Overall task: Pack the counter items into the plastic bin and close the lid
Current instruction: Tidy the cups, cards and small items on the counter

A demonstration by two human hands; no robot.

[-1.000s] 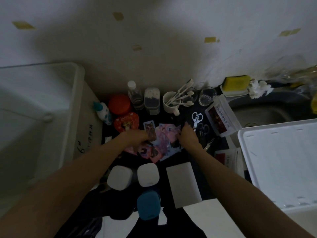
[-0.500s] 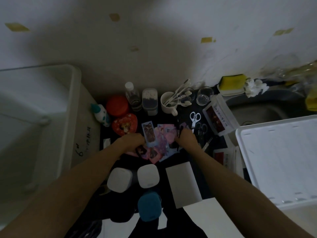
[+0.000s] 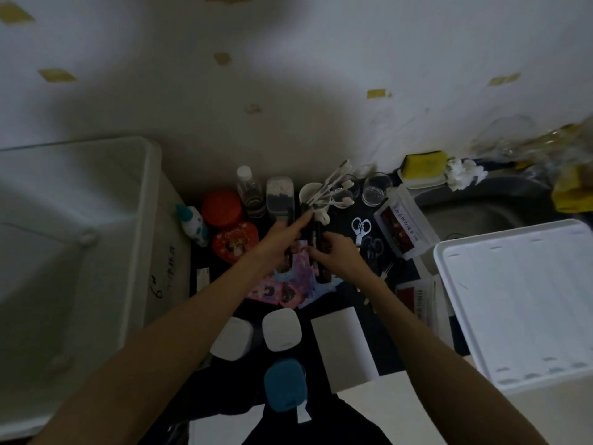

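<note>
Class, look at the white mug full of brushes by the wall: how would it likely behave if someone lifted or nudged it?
The white mug looks stiff and probably breakable. The brushes lean out past its rim, so it may tip toward them or spill them if nudged.

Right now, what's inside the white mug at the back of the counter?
The white mug holds several white-handled toothbrushes leaning out to the right. The left hand covers its lower side, and the dim light hides anything at the bottom.
</note>
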